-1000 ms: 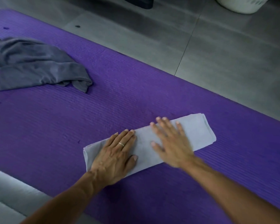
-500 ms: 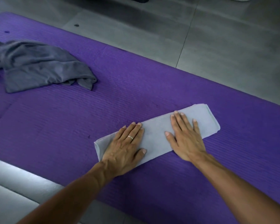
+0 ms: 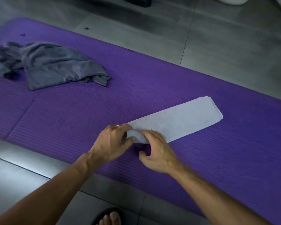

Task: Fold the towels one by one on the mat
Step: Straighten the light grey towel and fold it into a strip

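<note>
A light grey towel (image 3: 182, 120), folded into a long narrow strip, lies slantwise on the purple mat (image 3: 104, 111). My left hand (image 3: 112, 143) and my right hand (image 3: 156, 151) both pinch its near left end, which curls up off the mat between them. The far right end of the strip lies flat. A darker grey towel (image 3: 52, 65) sits crumpled on the mat at the left.
Grey floor tiles (image 3: 234, 46) surround the mat. A dark object (image 3: 137, 1) and a white basket (image 3: 230, 0) stand at the top edge. My sandalled foot (image 3: 109, 216) shows at the bottom edge, beside the mat's near border.
Both hands left off pressing flat on the strip and slid to its near left end. They now pinch that end and have lifted it off the mat.
</note>
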Available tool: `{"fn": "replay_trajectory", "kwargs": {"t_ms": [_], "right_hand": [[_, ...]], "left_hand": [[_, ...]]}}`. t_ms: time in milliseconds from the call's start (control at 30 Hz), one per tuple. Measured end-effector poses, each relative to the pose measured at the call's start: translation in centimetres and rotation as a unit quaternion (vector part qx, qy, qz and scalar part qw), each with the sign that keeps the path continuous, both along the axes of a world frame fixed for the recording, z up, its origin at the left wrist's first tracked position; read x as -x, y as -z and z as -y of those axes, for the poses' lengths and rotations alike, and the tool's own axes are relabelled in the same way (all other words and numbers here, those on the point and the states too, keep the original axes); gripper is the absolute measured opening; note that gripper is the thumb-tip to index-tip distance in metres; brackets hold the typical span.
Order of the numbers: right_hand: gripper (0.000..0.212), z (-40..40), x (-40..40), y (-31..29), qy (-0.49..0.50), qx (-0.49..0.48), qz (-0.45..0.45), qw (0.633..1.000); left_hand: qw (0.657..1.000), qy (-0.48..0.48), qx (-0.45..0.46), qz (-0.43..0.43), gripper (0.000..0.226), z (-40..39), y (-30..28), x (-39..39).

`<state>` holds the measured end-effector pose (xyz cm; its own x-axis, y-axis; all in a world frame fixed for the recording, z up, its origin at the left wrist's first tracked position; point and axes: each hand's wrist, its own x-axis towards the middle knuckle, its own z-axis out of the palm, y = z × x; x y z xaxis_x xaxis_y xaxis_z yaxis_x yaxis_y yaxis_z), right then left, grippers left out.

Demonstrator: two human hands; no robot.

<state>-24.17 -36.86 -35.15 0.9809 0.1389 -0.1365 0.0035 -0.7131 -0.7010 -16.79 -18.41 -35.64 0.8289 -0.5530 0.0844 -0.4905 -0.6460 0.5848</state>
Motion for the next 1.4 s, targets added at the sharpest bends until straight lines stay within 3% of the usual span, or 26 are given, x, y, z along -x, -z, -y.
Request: {"fn": "replay_trajectory", "kwargs": {"t_ms": [100, 167, 233, 300, 400, 467, 500, 533, 600, 667, 800, 900, 1033, 1167, 1233, 1267, 1333, 1400], "right_hand": [[0.031, -0.1, -1.2, -1.1, 0.085, -0.009, 0.014, 0.996], [0.016, 0.4, -2.1, -2.1, 0.118, -0.040, -0.022, 0.992], [0.005, 1.4, -2.7, -2.9, 0.153, -0.069, -0.049, 0.985], [0.004, 2.9, -2.7, -4.0, 0.222, -0.123, -0.070, 0.965], [0.018, 5.4, -1.7, -5.1, 0.306, -0.312, -0.131, 0.890], [0.026, 6.7, -0.6, -5.6, 0.317, -0.458, -0.151, 0.817], [0.029, 7.4, 0.0, -5.7, 0.327, -0.507, -0.145, 0.784], [0.030, 8.0, 0.5, -5.7, 0.341, -0.542, -0.136, 0.755], [0.032, 9.6, 1.4, -5.6, 0.367, -0.591, -0.113, 0.709], [0.033, 11.0, 2.1, -5.4, 0.371, -0.602, -0.096, 0.700], [0.030, 13.3, 1.5, -4.8, 0.415, -0.487, -0.073, 0.765], [0.031, 15.0, -0.5, -4.5, 0.445, -0.394, -0.035, 0.803], [0.014, 17.4, -3.3, -3.7, 0.479, -0.298, 0.025, 0.826], [0.018, 18.5, -4.0, -1.0, 0.500, -0.164, -0.002, 0.850], [0.020, 19.0, -3.9, 0.2, 0.497, -0.126, -0.021, 0.859], [0.022, 19.1, -3.9, 0.5, 0.494, -0.116, -0.024, 0.862], [0.030, 19.0, -4.0, 0.6, 0.490, -0.090, -0.031, 0.866], [0.046, 18.9, -4.0, 0.6, 0.492, -0.078, -0.025, 0.867]], "left_hand": [[0.987, -0.038, 0.078, -0.132, 0.016, 1.0, -2.2, -1.8], [0.967, -0.044, 0.138, -0.210, 0.015, 1.7, -3.5, -2.9], [0.932, -0.102, 0.218, -0.271, 0.032, 2.6, -4.3, -4.0], [0.868, -0.146, 0.318, -0.352, 0.053, 3.6, -5.1, -5.0], [0.770, -0.020, 0.399, -0.497, 0.060, 5.9, -5.2, -4.8], [0.744, 0.046, 0.393, -0.539, 0.053, 7.8, -5.1, -3.3], [0.750, 0.071, 0.372, -0.543, 0.050, 8.7, -5.0, -2.6], [0.774, 0.095, 0.333, -0.530, 0.050, 9.5, -4.7, -2.1], [0.856, 0.119, 0.210, -0.458, 0.045, 10.7, -3.8, -1.4], [0.890, 0.133, 0.138, -0.414, 0.038, 11.3, -2.4, -1.0], [0.913, 0.139, 0.060, -0.379, 0.036, 12.7, -1.5, -0.5], [0.934, 0.110, 0.065, -0.332, 0.050, 14.0, -1.8, -0.6], [0.947, -0.029, 0.103, -0.303, 0.064, 15.6, -1.9, -0.5], [0.972, -0.063, 0.062, -0.217, 0.080, 17.0, -1.2, 1.2], [0.993, -0.058, 0.005, -0.105, 0.072, 17.2, -0.7, 2.3], [0.999, -0.033, -0.021, 0.000, 0.064, 17.2, -0.5, 2.5], [0.976, 0.076, -0.038, 0.200, 0.046, 16.9, 0.2, 2.7], [0.947, 0.182, -0.043, 0.262, 0.039, 16.5, 1.0, 3.3]]}}
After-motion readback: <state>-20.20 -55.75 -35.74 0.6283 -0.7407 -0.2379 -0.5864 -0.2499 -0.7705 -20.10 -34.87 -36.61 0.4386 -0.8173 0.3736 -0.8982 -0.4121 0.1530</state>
